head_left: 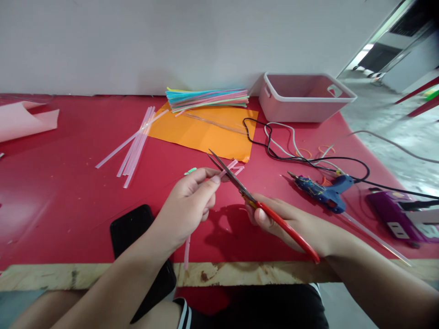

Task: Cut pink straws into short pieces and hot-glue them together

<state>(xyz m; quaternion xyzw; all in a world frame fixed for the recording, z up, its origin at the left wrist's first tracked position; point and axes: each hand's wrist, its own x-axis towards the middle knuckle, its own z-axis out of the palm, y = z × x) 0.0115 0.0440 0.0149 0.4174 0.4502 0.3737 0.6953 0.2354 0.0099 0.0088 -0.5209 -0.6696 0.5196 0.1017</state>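
My left hand (188, 205) pinches a thin pink straw (187, 253) between thumb and fingers. The straw's lower end hangs below the palm, and its upper end sticks out past the fingertips. In my right hand (298, 221) is a pair of scissors (286, 228) with red handles, its fingers wrapped round them. The blades are nearly together and point up and left, crossing by the straw's upper end. Whether they touch the straw, I cannot tell. Small pink cut pieces (239, 170) show just beyond the blades, partly hidden. A little green piece (190, 171) lies behind my left hand.
Loose pink straws (134, 153) lie left on the red table (75, 183). A stack of coloured straws (206, 99) rests behind orange paper (202, 132). At right are a pink basket (295, 109), a blue glue gun (324, 192), cables and a purple power strip (394, 219). A black phone (132, 226) is near my left forearm.
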